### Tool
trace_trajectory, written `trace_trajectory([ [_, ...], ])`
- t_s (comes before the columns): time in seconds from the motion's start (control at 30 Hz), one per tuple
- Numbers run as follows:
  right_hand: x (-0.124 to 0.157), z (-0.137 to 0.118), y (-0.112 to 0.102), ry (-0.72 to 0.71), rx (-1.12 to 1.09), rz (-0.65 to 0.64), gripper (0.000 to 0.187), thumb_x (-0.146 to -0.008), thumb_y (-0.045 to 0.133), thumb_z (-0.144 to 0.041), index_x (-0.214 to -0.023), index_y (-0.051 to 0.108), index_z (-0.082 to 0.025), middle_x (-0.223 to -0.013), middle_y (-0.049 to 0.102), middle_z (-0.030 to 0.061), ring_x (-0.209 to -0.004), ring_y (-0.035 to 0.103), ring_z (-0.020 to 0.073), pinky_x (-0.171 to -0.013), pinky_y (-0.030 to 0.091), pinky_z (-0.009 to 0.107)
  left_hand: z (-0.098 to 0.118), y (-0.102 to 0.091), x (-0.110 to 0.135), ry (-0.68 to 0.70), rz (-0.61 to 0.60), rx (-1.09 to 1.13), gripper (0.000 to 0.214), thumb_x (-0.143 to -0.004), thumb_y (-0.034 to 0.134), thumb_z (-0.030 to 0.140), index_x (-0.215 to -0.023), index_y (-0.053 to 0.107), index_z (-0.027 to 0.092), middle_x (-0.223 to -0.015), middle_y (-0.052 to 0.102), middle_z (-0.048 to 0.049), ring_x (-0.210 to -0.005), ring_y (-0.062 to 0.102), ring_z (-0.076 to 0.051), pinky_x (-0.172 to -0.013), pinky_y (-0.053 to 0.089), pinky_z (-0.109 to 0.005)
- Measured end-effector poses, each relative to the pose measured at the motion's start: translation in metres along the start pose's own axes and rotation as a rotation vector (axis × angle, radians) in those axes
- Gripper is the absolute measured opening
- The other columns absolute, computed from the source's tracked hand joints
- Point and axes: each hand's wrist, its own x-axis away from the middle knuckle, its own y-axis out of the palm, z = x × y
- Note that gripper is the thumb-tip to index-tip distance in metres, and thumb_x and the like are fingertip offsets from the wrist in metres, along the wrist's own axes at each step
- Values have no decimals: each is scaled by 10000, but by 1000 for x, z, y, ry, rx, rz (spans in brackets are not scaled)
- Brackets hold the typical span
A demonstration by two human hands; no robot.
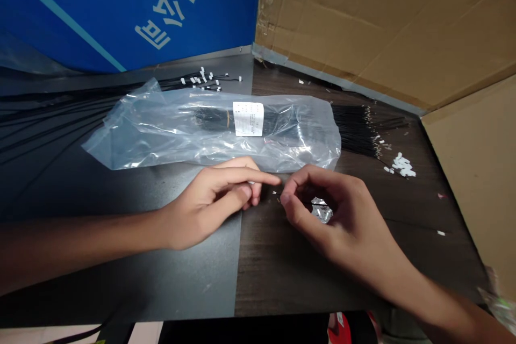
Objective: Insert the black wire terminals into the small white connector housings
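Note:
My left hand [213, 201] and my right hand [326, 209] meet at the middle of the table, their fingertips close together. My left hand's fingers are closed, with nothing visible in them. My right hand curls over a small clear packet of shiny parts [321, 210], and whether it holds anything is hidden. Tiny white bits [276, 196] lie just below the fingertips. Behind both hands lies a clear plastic bag [137, 129] of black wires, with a white label [248, 119], almost touching my left fingers. Black wire ends [357, 129] fan out beyond it.
White connectors [401, 165] lie heaped at the right, and more sit on black wires [205, 79] at the back. The table [169, 274] has a grey half and a dark wood-grain half. Cardboard sheets [363, 21] and a blue printed board [121, 5] stand behind it.

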Motion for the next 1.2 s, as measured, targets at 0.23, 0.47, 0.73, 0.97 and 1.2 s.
trace_trajectory([
  [0.23,0,0,2,14,-20,2,120,-931,677,-136,-826,691,-193,-772,702,-21,-691,626,110,-639,511,191,-2,3,-9,-59,38,68,268,-1045,606,123,-1203,819,156,-772,733,-40,-716,714,-139,-765,638,-273],
  [0.47,0,1,2,13,-46,19,115,-904,700,-122,-814,702,-194,-768,730,-20,-702,674,114,-650,536,181,3,11,-8,-201,109,328,173,-948,716,25,-1096,734,111,-859,841,-57,-778,821,-141,-745,686,-193],
  [0.73,1,2,2,25,-27,3,97,-904,696,-127,-837,719,-193,-792,750,-8,-719,680,128,-654,543,199,5,13,-7,-249,151,313,181,-825,817,0,-913,794,156,-790,853,-22,-762,842,-146,-749,681,-154],
  [0.97,1,3,2,11,12,5,98,-903,686,-130,-830,707,-194,-760,700,-31,-683,633,106,-621,505,188,-2,9,-5,-93,181,134,171,-801,857,45,-909,867,176,-844,826,-48,-740,791,-120,-726,645,-140],
  [1.2,2,2,0,22,26,-2,107,-903,684,-130,-822,690,-200,-770,692,-31,-705,629,109,-645,501,192,-2,8,-9,-61,149,135,222,-867,773,9,-967,881,175,-912,817,-65,-806,794,-122,-776,658,-152],
])
